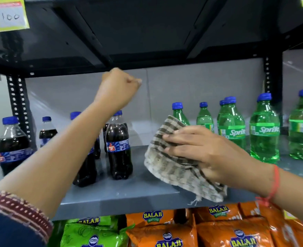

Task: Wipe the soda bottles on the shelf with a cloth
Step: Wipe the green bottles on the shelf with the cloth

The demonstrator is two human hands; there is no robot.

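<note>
Several dark cola bottles (119, 145) with blue caps stand on the left half of the grey shelf (129, 195). On the right half stand several green Sprite bottles (264, 132). My right hand (200, 148) holds a brown-and-white checked cloth (172, 163), bunched up, just above the shelf in the gap between the two groups. My left hand (117, 90) is raised in a fist above the cola bottles, with nothing in it. My left forearm hides part of the cola bottles.
A black metal shelf (147, 32) hangs close overhead, with perforated black uprights (17, 104) at both sides. Below the grey shelf lie orange (224, 230) and green (91, 234) Balaji wafer bags. A yellow price tag (6, 15) sits at top left.
</note>
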